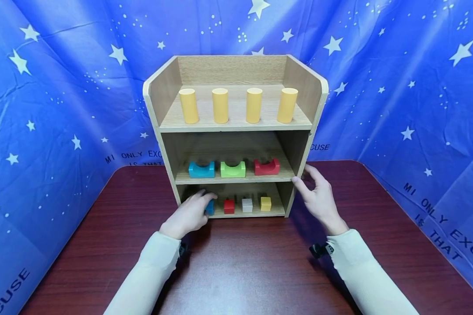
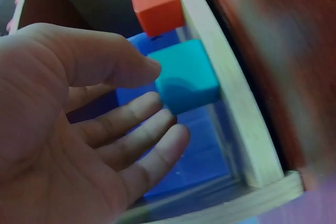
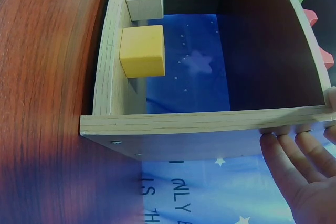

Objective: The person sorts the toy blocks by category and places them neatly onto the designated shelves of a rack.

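My left hand [image 1: 190, 214] is at the left end of the bottom shelf, close around a blue cube [image 2: 189, 74]. The thumb overlaps the cube's edge in the left wrist view, and the loosely bent fingertips lie right beside its lower side. The cube sits at the shelf's front edge, partly covered by the hand in the head view. My right hand [image 1: 319, 197] holds the right side panel [image 3: 210, 123] of the wooden shelf unit [image 1: 232, 70], thumb over the front edge and fingers against the outer face. A red cube [image 1: 229, 206] stands next to the blue one.
Further right on the bottom shelf are a white cube [image 1: 247, 205] and a yellow cube [image 1: 266, 204]. Blue [image 1: 202, 170], green [image 1: 233, 170] and red [image 1: 266, 168] notched blocks line the middle shelf. Several yellow cylinders [image 1: 220, 106] stand on top. A starry blue curtain [image 1: 63, 87] surrounds the dark-red table [image 1: 248, 262].
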A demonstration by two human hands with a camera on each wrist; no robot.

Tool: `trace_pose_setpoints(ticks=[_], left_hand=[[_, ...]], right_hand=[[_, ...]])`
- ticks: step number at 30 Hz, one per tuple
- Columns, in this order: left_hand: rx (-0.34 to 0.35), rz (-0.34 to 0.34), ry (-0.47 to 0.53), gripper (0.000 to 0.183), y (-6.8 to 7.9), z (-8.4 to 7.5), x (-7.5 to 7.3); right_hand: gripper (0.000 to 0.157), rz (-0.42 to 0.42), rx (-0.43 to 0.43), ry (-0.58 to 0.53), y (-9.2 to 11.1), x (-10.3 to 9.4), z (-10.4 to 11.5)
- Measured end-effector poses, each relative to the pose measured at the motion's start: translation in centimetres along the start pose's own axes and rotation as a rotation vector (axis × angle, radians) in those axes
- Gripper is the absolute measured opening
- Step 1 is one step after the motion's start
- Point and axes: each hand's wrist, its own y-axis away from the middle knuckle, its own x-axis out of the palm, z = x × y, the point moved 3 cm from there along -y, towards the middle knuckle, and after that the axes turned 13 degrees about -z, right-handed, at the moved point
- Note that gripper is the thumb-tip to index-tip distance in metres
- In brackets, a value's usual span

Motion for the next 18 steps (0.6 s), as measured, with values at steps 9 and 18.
trace_pose_setpoints(ticks=[9,18], left_hand=[[0.043,-0.054,-0.058,0.047,0.2,-2.1,-1.4],[0.144,-0.114,-0.111,0.038,1.4,-2.8,-2.8]], right_hand=[[0.036,0.0,0.001,-0.011,-0.1,0.2,-1.2],[0.041,0.02,0.035,0.043,0.1,0.2,-4.3]])
